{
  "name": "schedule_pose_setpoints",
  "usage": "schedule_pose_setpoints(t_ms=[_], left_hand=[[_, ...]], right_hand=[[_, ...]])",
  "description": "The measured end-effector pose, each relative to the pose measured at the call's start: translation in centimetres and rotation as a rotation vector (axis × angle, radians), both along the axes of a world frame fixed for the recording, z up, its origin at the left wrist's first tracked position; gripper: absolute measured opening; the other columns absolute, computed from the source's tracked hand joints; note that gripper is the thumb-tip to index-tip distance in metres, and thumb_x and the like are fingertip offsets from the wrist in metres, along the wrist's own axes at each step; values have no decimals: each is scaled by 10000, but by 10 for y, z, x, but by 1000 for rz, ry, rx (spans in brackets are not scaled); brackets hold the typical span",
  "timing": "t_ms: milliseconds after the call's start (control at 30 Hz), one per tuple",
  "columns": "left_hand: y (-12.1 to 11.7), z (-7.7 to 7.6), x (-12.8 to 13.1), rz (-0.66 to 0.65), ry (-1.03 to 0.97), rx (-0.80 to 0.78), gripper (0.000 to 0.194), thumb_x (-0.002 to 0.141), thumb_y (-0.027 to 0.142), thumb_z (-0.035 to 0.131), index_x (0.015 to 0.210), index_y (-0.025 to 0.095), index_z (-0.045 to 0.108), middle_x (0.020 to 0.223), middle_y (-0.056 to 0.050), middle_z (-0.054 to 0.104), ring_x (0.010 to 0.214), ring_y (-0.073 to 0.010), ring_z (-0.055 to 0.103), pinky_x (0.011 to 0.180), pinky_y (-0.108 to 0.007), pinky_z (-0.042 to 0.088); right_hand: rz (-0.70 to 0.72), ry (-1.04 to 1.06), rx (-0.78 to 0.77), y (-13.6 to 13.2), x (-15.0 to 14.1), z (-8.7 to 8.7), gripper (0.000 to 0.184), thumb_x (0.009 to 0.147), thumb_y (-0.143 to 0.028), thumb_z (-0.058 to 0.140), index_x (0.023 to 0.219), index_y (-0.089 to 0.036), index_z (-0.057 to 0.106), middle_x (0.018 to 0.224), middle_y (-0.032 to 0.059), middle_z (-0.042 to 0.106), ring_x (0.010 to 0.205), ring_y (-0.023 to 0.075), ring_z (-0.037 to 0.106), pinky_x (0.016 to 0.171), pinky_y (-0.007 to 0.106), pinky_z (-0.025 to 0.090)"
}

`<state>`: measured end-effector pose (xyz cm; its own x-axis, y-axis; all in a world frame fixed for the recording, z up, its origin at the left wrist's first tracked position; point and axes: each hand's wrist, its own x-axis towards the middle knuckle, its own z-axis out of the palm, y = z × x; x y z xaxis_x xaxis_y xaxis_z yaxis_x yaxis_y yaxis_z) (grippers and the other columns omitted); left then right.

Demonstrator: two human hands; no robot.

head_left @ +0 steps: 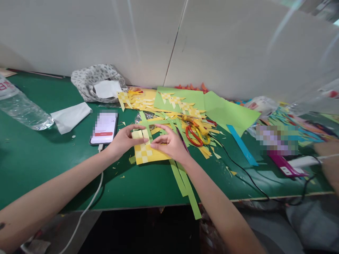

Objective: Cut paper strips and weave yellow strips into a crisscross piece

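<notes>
A woven paper sheet (142,155), checkered in yellow and pale yellow, lies near the middle of the green table. My left hand (126,138) pinches its left and upper part between thumb and fingers. A light green paper strip (145,123) runs across the upper right of the weave, down to the fingertips of my right hand (171,143). That hand's thumb and a finger close at the strip's lower end, with the index finger raised above. The palm hides part of the sheet's plain yellow right side.
Red- and yellow-handled scissors (194,135), green strips (182,180) and paper scraps lie to the right. Folded woven pieces (172,100) rest on green sheets behind. A charging phone (104,127) and a water bottle (23,106) are at left. Another person's arm (329,158) shows at right.
</notes>
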<state>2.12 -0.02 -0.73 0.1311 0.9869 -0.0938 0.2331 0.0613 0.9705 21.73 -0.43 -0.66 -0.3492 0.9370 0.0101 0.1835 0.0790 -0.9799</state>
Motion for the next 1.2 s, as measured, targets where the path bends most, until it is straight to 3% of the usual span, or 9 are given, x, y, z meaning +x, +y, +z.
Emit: schedule_pose_setpoints(t_ms=[133,267,367,500,667,833,967,1100,1200], left_hand=[[-1,3,4,40,-107,-50,548,639,340,799,1133,221,595,552,78,408,489,-82,394,475,-233,273],[0,4,6,65,-339,-198,568,685,331,771,1187,195,542,898,-24,645,769,-122,600,646,-236,451],[2,0,5,1,-328,-220,526,682,310,778,1153,199,572,933,-28,670,761,-104,604,641,-216,457],[2,-5,4,-56,-271,-213,389,693,309,764,1034,197,614,769,-1,682,597,-93,574,554,-229,427],[0,-5,6,-162,-272,-228,315,629,244,792,854,184,580,708,18,668,639,-113,609,585,-231,433],[-5,-8,8,-347,-170,-250,273,660,284,771,826,171,585,627,48,589,555,-74,513,541,-212,343],[-8,-5,10,-312,-133,-246,259,714,359,722,853,183,593,598,65,502,517,-66,417,496,-212,269],[-9,-1,12,-262,-216,-307,243,767,413,636,845,183,634,752,10,580,641,-99,509,584,-224,371],[-10,0,13,-191,-237,-334,189,767,356,614,811,175,641,699,19,549,625,-96,489,586,-221,369]], right_hand=[[-39,24,22,1,-2,0,691,667,-311,772,1275,-265,447,793,8,706,795,193,684,784,384,544],[-247,115,53,5,0,-1,668,627,-296,794,1205,-219,467,779,8,695,772,182,675,824,390,538],[-320,163,48,8,0,-2,686,605,-285,802,1192,-204,457,763,5,688,771,181,672,834,388,534],[-276,151,-13,8,-1,-1,745,555,-279,827,1198,-212,455,753,-4,677,736,180,665,798,384,539],[-225,173,-190,7,-1,0,771,548,-303,832,1215,-250,450,812,8,681,775,203,676,725,368,547],[-204,182,-113,6,0,1,808,561,-289,823,1268,-261,430,781,-17,664,693,170,648,636,310,518],[-222,142,-39,3,-1,3,776,595,-302,807,1274,-254,433,763,-21,653,670,152,622,616,287,491],[-258,70,48,-1,-3,3,720,619,-315,800,1248,-257,453,778,-15,648,696,150,612,631,283,483],[-240,57,101,-2,-5,1,684,664,-337,770,1258,-273,438,795,-11,653,703,151,604,633,286,478]])
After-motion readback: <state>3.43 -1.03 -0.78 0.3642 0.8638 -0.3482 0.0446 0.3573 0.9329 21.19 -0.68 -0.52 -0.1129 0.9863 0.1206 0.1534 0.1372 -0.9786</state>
